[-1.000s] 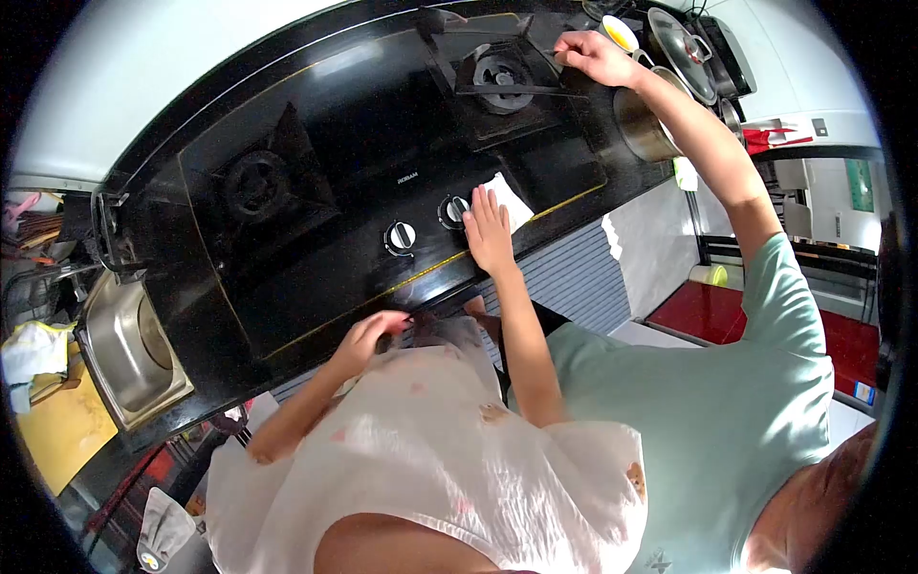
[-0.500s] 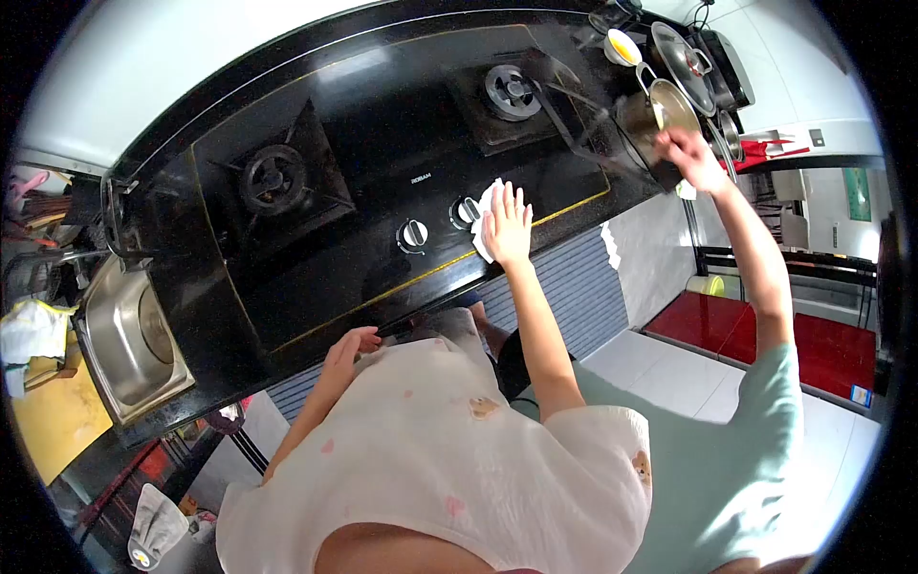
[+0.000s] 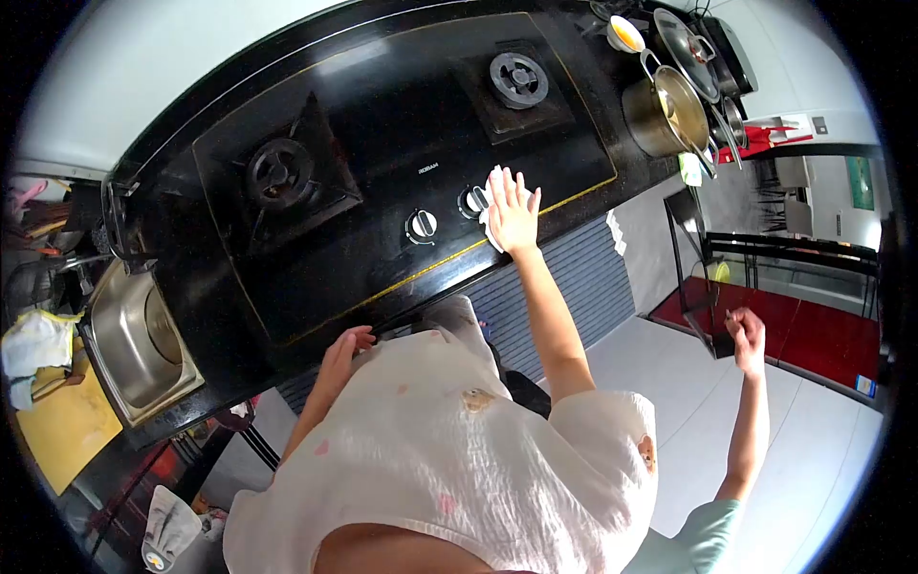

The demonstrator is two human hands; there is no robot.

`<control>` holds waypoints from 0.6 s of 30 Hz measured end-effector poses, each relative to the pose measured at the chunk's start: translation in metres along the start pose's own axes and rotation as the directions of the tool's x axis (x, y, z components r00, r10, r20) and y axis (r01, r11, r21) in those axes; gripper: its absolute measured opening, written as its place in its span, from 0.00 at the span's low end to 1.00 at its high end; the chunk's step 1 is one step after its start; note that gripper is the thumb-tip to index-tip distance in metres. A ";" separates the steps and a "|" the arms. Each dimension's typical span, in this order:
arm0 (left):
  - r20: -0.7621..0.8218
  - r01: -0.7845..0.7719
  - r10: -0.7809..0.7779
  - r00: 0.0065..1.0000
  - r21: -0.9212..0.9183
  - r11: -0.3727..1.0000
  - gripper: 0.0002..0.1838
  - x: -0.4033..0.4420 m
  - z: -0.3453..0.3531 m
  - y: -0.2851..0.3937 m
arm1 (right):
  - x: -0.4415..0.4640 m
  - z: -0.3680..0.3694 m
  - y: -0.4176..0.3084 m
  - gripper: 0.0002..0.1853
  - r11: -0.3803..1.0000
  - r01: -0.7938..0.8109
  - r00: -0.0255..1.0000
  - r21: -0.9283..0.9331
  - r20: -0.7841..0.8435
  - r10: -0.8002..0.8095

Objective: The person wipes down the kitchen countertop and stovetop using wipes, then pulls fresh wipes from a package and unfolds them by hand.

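Observation:
My right hand [image 3: 513, 212] lies flat on the black glass cooktop [image 3: 382, 124], fingers spread. Beneath it, a white wipe [image 3: 491, 232] shows past the palm's edge, close to the right control knob [image 3: 472, 202]. To the left is a second knob [image 3: 421, 226]. My left hand [image 3: 348, 353] rests by the counter's front edge near my body, its fingers loosely stretched and nothing visible in them. Both burners, the left one [image 3: 280, 174] and the right one [image 3: 518, 80], show on the cooktop.
At right, another person's hand [image 3: 747, 337] holds a black metal rack [image 3: 695, 270] above the floor. A steel pot [image 3: 660, 120], a glass lid [image 3: 686, 53] and a white bowl [image 3: 625, 35] crowd the right counter end. A steel sink [image 3: 143, 335] is at left.
The other person's arm has swung from the pot area down to the right, taking the black rack off the cooktop. My right hand stays on the wipe with little visible movement.

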State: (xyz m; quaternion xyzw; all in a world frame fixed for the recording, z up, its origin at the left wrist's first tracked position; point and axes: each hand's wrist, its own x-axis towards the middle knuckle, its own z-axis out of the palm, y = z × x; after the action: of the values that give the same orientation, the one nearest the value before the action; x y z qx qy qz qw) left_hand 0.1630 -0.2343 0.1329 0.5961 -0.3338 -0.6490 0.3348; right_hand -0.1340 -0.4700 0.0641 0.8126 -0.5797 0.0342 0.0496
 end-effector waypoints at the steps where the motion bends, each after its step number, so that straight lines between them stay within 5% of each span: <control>1: 0.006 0.004 -0.004 1.000 0.006 1.000 0.20 0.002 0.001 0.000 | 0.001 -0.001 0.000 0.29 1.000 -0.013 1.000 0.013 -0.005 0.013; 18: -0.097 0.118 -0.112 0.989 0.067 0.991 0.21 0.020 0.045 0.019 | 0.046 0.033 0.183 0.29 0.830 -0.555 0.829 -0.054 0.051 0.557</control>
State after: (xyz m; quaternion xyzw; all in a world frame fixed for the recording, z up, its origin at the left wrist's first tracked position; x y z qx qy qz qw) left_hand 0.1173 -0.2604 0.1406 0.6556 -0.3061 -0.6263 0.2902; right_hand -0.2922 -0.5767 0.0444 0.6084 -0.7928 0.0104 0.0336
